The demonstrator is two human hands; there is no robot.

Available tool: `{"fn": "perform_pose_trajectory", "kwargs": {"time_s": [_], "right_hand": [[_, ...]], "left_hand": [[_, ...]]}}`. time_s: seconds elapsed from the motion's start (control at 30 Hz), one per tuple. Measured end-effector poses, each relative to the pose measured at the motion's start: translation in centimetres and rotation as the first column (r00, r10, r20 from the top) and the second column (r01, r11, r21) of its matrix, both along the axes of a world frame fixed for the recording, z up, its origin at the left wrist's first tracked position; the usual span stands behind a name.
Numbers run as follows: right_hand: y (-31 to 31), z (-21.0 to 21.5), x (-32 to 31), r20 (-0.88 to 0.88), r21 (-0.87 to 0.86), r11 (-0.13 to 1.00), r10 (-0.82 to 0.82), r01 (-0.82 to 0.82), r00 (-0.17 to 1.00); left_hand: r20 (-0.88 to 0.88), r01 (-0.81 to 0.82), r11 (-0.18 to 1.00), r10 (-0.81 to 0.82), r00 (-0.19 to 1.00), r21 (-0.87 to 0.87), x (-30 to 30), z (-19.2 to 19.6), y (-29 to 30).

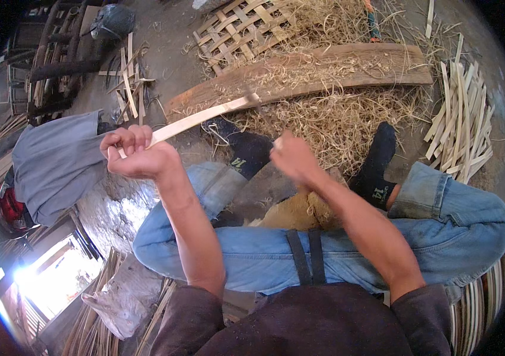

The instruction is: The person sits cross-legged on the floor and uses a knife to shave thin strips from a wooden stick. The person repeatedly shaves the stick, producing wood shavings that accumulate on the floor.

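Observation:
My left hand (pixel 141 155) is closed round the near end of a pale, flat bamboo strip (pixel 200 118). The strip slants up to the right, and its far end lies over a wooden plank (pixel 403 64). My right hand (pixel 294 158) is a fist at the middle, slightly blurred. From it a dark, thin blade, apparently a knife (pixel 257 105), points up and left to the strip's far end. Motion smears the blade, and its handle is hidden in the fist. Curled shavings (pixel 335 121) cover part of the plank and heap up below it.
My crossed legs in jeans (pixel 252 252) frame the work. A pile of cut strips (pixel 460 121) lies at the right, a few loose strips (pixel 128 83) at the upper left. A woven lattice (pixel 243 32) sits beyond the plank. A grey cloth (pixel 56 163) hangs at the left.

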State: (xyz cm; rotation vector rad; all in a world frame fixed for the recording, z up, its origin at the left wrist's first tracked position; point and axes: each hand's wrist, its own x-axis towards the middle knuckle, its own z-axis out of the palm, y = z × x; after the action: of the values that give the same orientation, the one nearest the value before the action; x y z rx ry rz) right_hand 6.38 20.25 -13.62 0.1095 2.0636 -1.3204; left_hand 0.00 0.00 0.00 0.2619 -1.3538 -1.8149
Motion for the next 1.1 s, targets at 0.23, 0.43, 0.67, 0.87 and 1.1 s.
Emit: {"fn": "perform_pose_trajectory", "kwargs": {"time_s": [0.23, 0.43, 0.67, 0.87, 1.1], "right_hand": [[-4.2, 4.7, 3.5, -0.266, -0.141, 0.98, 0.096, -0.137, 0.959], [-2.0, 1.2, 1.1, -0.147, -0.03, 0.997, 0.061, -0.066, 0.987], [-3.0, 3.9, 1.6, -0.23, -0.174, 0.982, 0.036, -0.078, 0.973], [-2.9, 1.1, -0.1, -0.08, -0.108, 0.992, 0.063, -0.072, 0.995], [-2.8, 0.9, -1.4, -0.126, -0.069, 0.979, 0.182, -0.192, 0.975]], "left_hand": [[0.117, -0.148, 0.988, 0.142, 0.983, 0.049, -0.1, 0.5, 0.5], [-0.053, -0.028, 0.999, 0.026, 0.998, -0.039, -0.4, -0.5, 1.5], [-0.056, -0.114, 0.956, 0.103, 0.993, -0.272, -1.3, -4.2, 2.6], [0.021, -0.245, 0.908, 0.268, 0.963, -0.339, -1.8, -2.9, 3.3], [0.111, -0.274, 0.903, 0.326, 0.939, -0.331, -1.7, -3.4, 3.1]]}}
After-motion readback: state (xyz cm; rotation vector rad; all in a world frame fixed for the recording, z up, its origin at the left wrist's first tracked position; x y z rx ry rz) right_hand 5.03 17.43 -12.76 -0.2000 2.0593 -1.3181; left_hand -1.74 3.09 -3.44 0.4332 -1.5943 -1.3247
